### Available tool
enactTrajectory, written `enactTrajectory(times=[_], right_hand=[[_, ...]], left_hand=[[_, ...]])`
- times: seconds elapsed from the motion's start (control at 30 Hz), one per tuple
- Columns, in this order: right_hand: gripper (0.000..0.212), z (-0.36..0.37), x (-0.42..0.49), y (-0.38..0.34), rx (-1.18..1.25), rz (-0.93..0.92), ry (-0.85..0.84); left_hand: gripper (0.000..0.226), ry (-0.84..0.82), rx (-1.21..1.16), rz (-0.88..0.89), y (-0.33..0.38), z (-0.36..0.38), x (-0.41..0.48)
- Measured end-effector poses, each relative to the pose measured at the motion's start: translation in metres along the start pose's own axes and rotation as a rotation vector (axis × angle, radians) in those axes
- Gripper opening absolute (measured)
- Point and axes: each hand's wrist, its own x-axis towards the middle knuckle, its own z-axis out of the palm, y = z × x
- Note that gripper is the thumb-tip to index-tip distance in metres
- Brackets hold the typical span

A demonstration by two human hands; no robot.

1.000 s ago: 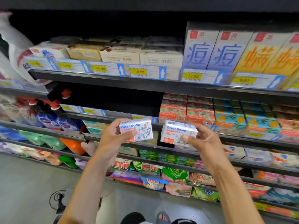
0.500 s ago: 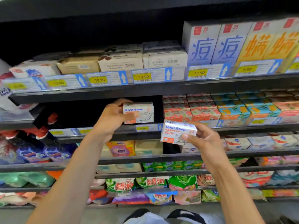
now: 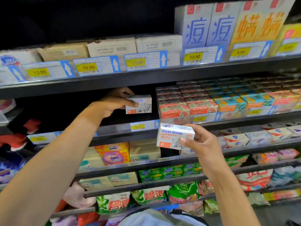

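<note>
My left hand grips a white Goat Soap box, thumb across its face, inside the dark gap on the shelf. I should set it flat, label outward, flush against the red Goat Soap boxes. My right hand holds the second box in front of the shelf edge, ready to go in next.

A shop, the soap and laundry aisle of a supermarket; dark metal shelves run in tiers; yellow price tags with barcodes and blue arrows line each edge; red Goat Soap boxes stand stacked in rows, a white Goat Soap box held beside them; detergent bags fill the lower tiers.
</note>
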Motion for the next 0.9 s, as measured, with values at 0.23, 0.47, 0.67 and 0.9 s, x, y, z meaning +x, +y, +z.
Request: enactTrajectory(times=[0.23, 0.47, 0.67, 0.9], right_hand=[[0.048, 0.001, 0.0, 0.011, 0.023, -0.026, -0.045], [0.042, 0.001, -0.008, 0.013, -0.005, -0.033, -0.053], [0.041, -0.003, -0.012, 0.013, -0.013, -0.024, -0.012], [0.038, -0.003, -0.016, 0.019, -0.049, -0.004, 0.024]], left_hand=[[0.036, -0.068, 0.095, 0.031, -0.012, 0.004, 0.026], [0.034, -0.007, 0.236, 0.086, -0.012, 0.008, 0.053], [0.033, 0.015, 0.26, 0.095, -0.008, 0.008, 0.068], [0.032, 0.002, 0.258, 0.098, -0.005, 0.012, 0.077]])
